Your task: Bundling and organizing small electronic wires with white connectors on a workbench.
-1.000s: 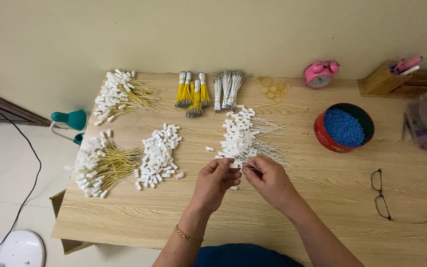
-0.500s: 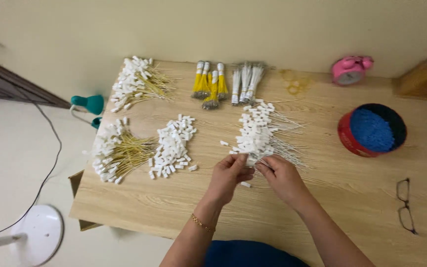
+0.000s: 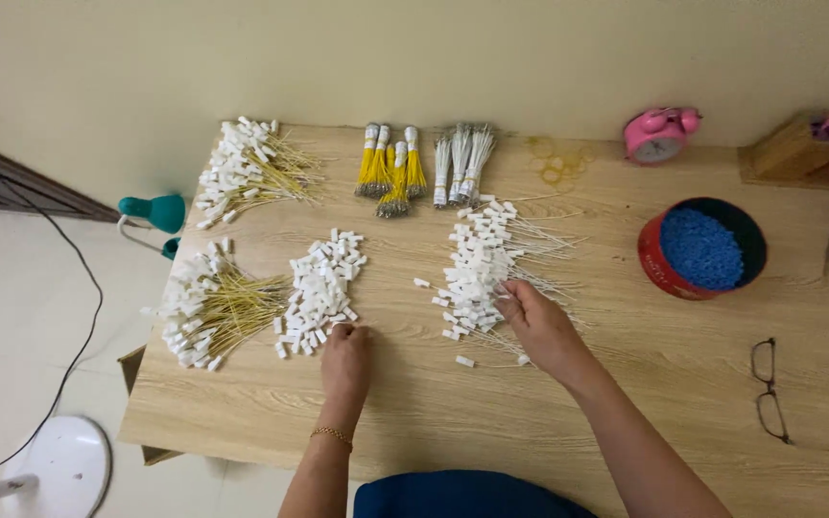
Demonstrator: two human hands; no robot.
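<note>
— Left hand?
— Palm down on the worktop, fingertips touching the near edge of the loose white caps. Fingers curled close together; cannot tell whether anything is pinched under them.

— Right hand?
— Resting at the near right edge of the white-wire pile, fingers bent narrow onto its wires and caps. Hard to say if any single piece is gripped.

— Where exactly on the worktop?
— Caps left of centre, wire pile at centre, the two well apart with bare wood between. A few stray caps lying just beside the right hand.

— Anything else around?
— Two heaps of yellow wires with white ends, one just left of the caps, one at the far left corner. Yellow bundles and white bundles along the far edge. Red tin of blue beads to the right, pink clock behind it, glasses near the right edge.
</note>
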